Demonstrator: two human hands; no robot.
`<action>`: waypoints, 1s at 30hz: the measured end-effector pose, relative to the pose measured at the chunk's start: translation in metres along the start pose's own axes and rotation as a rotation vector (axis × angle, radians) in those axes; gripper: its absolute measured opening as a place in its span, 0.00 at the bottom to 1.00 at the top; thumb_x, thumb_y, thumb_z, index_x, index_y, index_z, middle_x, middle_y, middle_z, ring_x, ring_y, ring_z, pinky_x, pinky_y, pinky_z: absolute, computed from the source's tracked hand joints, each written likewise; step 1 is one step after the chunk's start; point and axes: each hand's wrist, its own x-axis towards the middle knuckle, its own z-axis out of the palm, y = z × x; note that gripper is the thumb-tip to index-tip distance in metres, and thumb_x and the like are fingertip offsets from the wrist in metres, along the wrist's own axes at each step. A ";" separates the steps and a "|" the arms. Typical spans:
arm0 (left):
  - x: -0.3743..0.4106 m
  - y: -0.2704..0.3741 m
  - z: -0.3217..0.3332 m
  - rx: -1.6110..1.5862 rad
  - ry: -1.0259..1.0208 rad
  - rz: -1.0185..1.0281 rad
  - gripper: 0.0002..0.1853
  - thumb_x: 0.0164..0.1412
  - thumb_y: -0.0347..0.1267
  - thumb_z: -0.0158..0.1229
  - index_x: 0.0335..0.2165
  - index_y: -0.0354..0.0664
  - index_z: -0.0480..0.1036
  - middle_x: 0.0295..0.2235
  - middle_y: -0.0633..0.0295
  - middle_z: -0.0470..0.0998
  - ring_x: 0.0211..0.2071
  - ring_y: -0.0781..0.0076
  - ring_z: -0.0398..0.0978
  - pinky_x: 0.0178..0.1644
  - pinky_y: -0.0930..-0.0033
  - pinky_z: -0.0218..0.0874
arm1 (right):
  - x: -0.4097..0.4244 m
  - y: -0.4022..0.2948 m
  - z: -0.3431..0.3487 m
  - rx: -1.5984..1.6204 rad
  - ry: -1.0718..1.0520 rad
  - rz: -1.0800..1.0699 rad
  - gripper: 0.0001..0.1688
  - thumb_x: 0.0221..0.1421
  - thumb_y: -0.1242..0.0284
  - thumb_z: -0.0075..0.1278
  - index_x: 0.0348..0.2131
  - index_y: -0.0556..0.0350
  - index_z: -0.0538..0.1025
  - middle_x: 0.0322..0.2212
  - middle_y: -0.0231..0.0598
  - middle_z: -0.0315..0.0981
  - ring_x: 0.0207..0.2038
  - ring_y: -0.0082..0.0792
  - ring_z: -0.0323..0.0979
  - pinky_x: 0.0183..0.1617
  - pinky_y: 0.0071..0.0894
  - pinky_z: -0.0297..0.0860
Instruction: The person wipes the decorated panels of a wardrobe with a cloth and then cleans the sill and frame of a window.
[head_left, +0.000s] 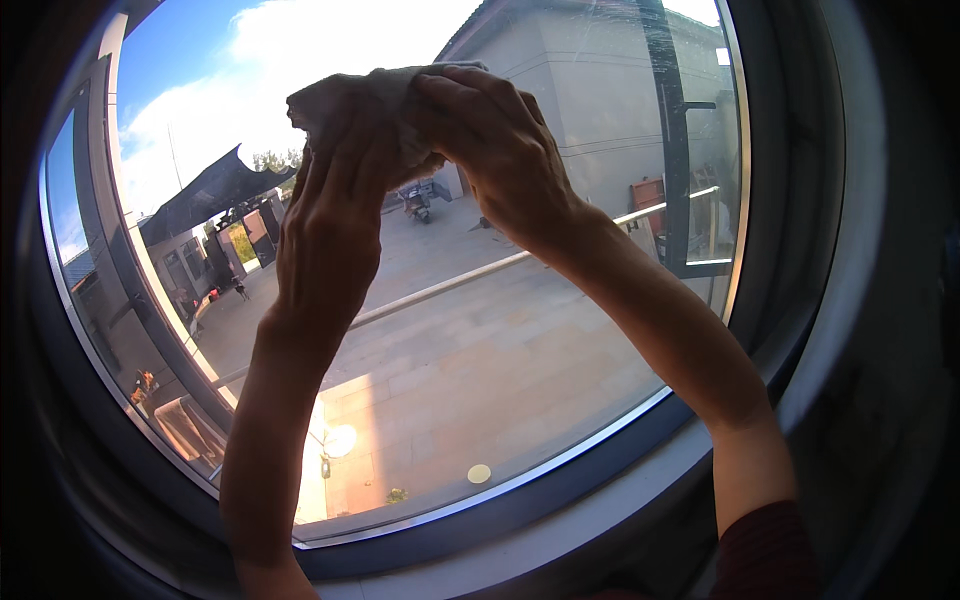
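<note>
Both my arms reach up to a large window pane (480, 352). A pale, crumpled cloth (375, 86) lies bunched against the glass near the top of the view. My left hand (334, 202) is raised with its fingers laid along the left part of the cloth, and the cloth partly covers the fingertips. My right hand (502, 142) bends over the cloth's right part, its fingers curled onto it. White streaks (615, 30) mark the glass at the upper right.
A dark window frame (525, 465) with a pale sill (570, 525) below surrounds the pane. An open sash (675, 150) stands outside at right. Through the glass show a paved courtyard, a rail (442, 289), a parked motorbike (416, 201) and a dark awning (214, 191).
</note>
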 end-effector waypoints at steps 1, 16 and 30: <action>0.014 -0.014 0.003 0.065 0.034 0.052 0.23 0.58 0.14 0.58 0.54 0.33 0.73 0.57 0.46 0.73 0.62 0.49 0.69 0.65 0.49 0.65 | 0.015 0.012 0.009 -0.020 0.048 -0.045 0.17 0.54 0.79 0.60 0.45 0.48 0.82 0.52 0.35 0.76 0.58 0.38 0.70 0.62 0.40 0.69; 0.060 0.076 0.085 0.051 0.102 0.152 0.18 0.58 0.21 0.63 0.49 0.30 0.76 0.54 0.46 0.76 0.60 0.48 0.71 0.64 0.48 0.66 | -0.047 0.087 -0.075 -0.074 -0.140 0.014 0.25 0.51 0.87 0.56 0.47 0.46 0.80 0.49 0.34 0.75 0.51 0.41 0.71 0.57 0.42 0.70; 0.088 0.123 0.138 -0.025 0.073 0.173 0.16 0.58 0.22 0.64 0.46 0.31 0.78 0.54 0.45 0.76 0.61 0.49 0.70 0.64 0.41 0.65 | -0.093 0.148 -0.104 -0.042 -0.059 0.055 0.21 0.51 0.84 0.58 0.45 0.50 0.80 0.43 0.35 0.76 0.47 0.40 0.71 0.54 0.39 0.70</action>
